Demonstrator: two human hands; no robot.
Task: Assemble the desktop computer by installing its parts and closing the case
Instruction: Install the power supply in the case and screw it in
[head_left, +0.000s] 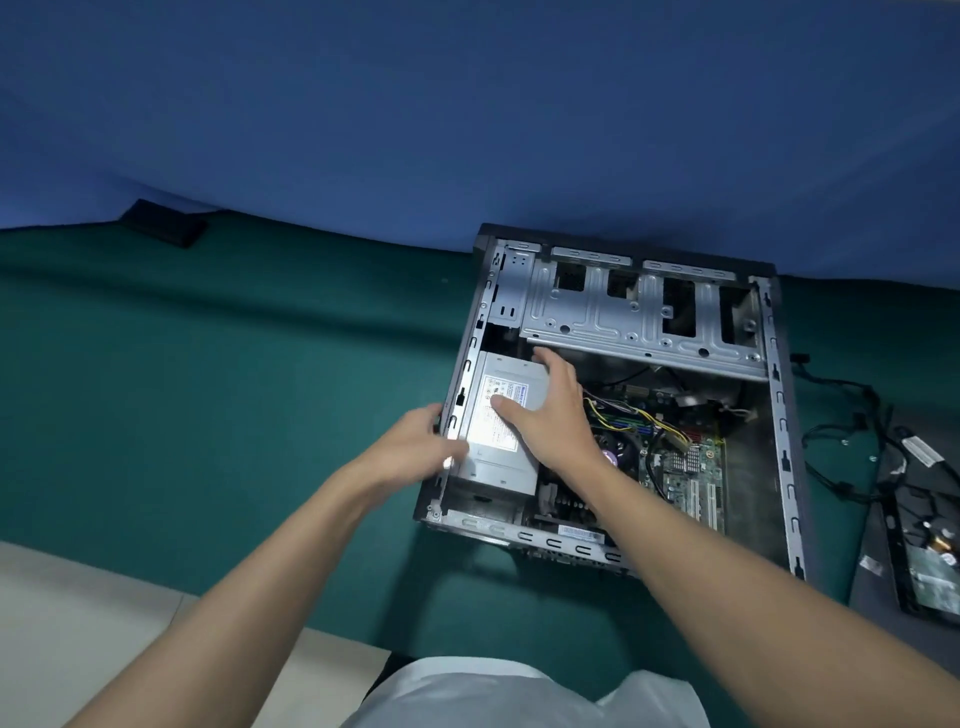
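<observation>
Open desktop computer case (781, 415), lying on its side on the green worktop (208, 389) with the interior facing up. The silver power supply unit (491, 452) sat in the near-left corner of the case, against the left wall, with its label uppermost. The right hand (550, 415) lay flat on top of the unit, fingers straight and slightly spread, the thumb on the label and the fingertips reaching toward the drive cage (639, 312). The left hand (415, 447) was at the outer left wall of the case, just beside the unit, with its thumb at the unit's near-left edge. It was blurred, so whether its fingers gripped the wall or only touched it could not be told. Right of the unit, the motherboard (691, 473) lay on the case floor, and a bundle of yellow and black wires (644, 415) crossed it. Outside the case on the right lay loose black cables (841, 431) and a dark side panel (878, 525). A hard drive (935, 571) rested on the panel.
</observation>
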